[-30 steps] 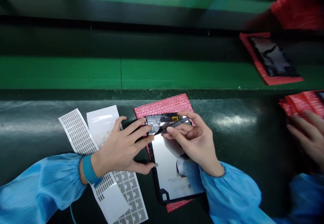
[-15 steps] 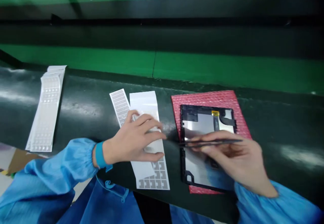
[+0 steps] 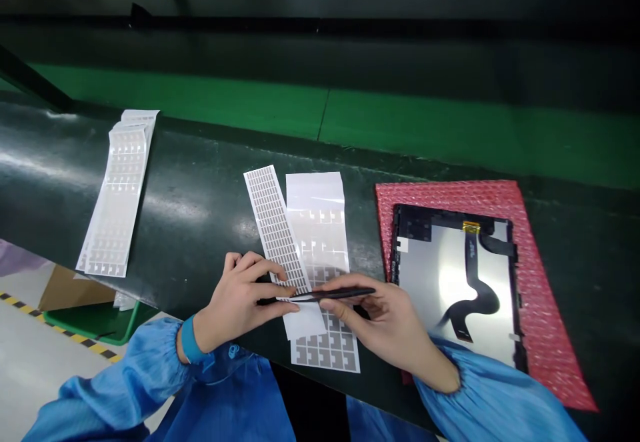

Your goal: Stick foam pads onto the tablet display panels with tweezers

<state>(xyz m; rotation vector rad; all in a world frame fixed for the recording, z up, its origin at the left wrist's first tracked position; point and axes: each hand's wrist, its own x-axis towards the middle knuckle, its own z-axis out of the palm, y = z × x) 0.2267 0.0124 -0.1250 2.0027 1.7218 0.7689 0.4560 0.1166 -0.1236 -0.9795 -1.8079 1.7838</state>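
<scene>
My left hand [image 3: 240, 293] grips the lower end of a white strip of grey gridded labels [image 3: 274, 225], which lies partly over a wider sheet of grey pads [image 3: 320, 262]. My right hand [image 3: 380, 319] pinches black tweezers [image 3: 340, 294], their tips reaching the strip by my left fingers. To the right, a tablet panel [image 3: 453, 275] in a black frame lies face down on pink bubble wrap [image 3: 547, 322]. A black flex cable [image 3: 473, 299] curves across its silver back. Neither hand touches the panel.
A stack of label sheets [image 3: 117, 192] lies at the left of the dark green bench [image 3: 200, 219]. Beyond the bench's near edge are a green bin [image 3: 95, 322], cardboard [image 3: 70, 289] and a floor with hazard tape [image 3: 60, 325]. A green rail runs behind.
The view has swung left. My right hand has moved off the panel to the label sheets with the tweezers, and my left hand has shifted toward the sheets' lower end. The flex cable now shows.
</scene>
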